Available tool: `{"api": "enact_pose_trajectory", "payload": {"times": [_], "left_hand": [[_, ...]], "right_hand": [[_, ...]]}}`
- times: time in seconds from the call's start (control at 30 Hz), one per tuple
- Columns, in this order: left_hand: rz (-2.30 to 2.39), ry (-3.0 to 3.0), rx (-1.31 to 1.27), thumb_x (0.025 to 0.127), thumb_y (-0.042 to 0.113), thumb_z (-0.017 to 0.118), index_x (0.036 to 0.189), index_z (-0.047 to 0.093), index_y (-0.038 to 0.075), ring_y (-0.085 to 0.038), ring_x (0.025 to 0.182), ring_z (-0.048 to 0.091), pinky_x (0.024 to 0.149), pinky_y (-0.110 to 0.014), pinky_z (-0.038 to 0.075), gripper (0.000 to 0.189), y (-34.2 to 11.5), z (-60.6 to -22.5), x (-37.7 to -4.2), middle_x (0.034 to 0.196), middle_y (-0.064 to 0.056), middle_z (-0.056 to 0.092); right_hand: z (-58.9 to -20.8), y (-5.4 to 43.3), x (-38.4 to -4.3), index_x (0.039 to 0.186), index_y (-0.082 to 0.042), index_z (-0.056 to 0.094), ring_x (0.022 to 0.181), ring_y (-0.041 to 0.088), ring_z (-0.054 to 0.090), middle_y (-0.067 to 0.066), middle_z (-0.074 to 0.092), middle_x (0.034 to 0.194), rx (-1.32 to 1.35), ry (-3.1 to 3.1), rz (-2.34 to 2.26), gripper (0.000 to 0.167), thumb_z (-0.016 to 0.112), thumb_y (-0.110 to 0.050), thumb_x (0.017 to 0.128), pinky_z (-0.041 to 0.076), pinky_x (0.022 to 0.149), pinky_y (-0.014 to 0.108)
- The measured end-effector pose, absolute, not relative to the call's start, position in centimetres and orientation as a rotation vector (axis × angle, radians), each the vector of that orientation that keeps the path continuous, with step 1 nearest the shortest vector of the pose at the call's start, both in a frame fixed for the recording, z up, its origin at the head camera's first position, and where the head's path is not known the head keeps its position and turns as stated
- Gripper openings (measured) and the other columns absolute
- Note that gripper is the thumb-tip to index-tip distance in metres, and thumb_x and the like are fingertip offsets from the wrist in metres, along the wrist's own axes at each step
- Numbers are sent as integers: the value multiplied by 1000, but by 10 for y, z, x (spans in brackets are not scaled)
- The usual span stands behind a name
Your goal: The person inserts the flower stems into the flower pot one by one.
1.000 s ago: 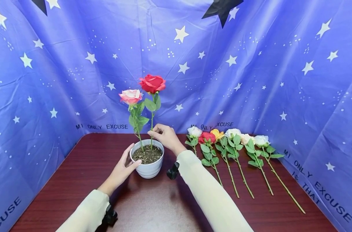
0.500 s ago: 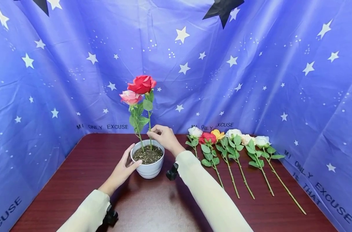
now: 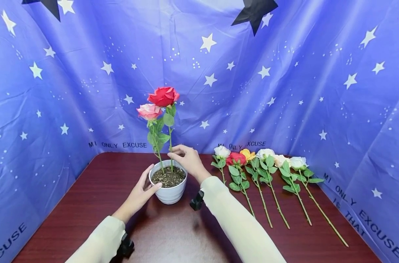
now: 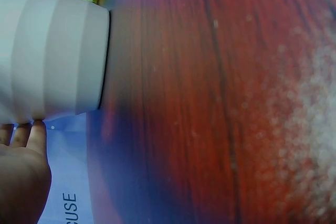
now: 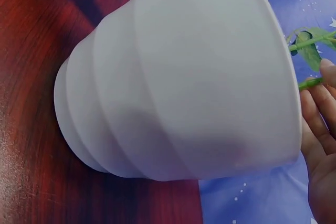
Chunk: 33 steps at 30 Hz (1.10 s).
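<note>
A white ribbed flower pot (image 3: pixel 169 195) filled with dark soil (image 3: pixel 168 177) stands on the table. My left hand (image 3: pixel 138 195) holds it at the left, thumb over the front rim and fingers along the side; the left wrist view shows those fingertips against the pot wall (image 4: pixel 58 56). Two artificial roses stand in the soil: a pink-and-white rose (image 3: pixel 149 111) at the left and a taller red rose (image 3: pixel 164 96) beside it. My right hand (image 3: pixel 189 159) pinches the red rose's stem just above the rim; the right wrist view shows thumb and fingers at the green stem (image 5: pixel 311 83).
Several roses lie in a row on the right of the dark red table (image 3: pixel 97 190), among them a red rose (image 3: pixel 235 159), a yellow rose (image 3: pixel 247 154) and a white rose (image 3: pixel 298 163). A blue star-printed curtain (image 3: pixel 173 44) surrounds the table on three sides.
The red rose's head swung left to overlap the pink-and-white rose, then came back slightly right. Both hands have kept their places at the pot and the stem.
</note>
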State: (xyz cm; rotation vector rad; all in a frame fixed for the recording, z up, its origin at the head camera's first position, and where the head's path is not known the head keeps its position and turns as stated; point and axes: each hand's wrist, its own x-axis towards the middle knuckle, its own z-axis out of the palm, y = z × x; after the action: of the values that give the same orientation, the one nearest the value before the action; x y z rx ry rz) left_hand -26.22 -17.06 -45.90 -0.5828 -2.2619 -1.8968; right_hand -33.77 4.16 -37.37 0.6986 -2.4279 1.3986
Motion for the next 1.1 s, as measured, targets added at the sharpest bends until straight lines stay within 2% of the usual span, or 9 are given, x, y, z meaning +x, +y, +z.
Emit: {"api": "enact_pose_trajectory", "payload": {"times": [0.33,0.53,0.83,1.1], "left_hand": [[-1898,-2257,-593,99,13,64,160,18,16,-37,145,27,114,-46,26,76,-171,-460,-262,162,-18,22],[-1916,-2254,-592,99,14,64,161,18,17,-35,145,27,115,-45,26,77,-171,-458,-262,162,-17,21],[-1929,-2249,-593,99,13,64,161,17,16,-36,145,26,114,-43,26,77,-170,-458,-262,163,-17,19],[-1917,-2257,-599,99,14,64,161,17,16,-36,145,27,114,-44,26,77,-172,-459,-262,162,-17,20]], "right_hand": [[-370,47,-339,113,-14,74,88,5,69,-8,75,93,737,-2438,1432,28,73,-34,94,54,89,31],[-368,48,-340,104,-16,73,85,5,68,-7,74,88,763,-2442,1381,18,71,-31,95,54,84,31],[-367,48,-339,102,-12,72,89,7,70,-3,75,98,897,-2435,1331,13,67,-24,98,54,85,29],[-373,48,-342,93,-16,68,81,6,67,-6,73,87,818,-2425,1300,11,72,-26,95,52,75,28]]}}
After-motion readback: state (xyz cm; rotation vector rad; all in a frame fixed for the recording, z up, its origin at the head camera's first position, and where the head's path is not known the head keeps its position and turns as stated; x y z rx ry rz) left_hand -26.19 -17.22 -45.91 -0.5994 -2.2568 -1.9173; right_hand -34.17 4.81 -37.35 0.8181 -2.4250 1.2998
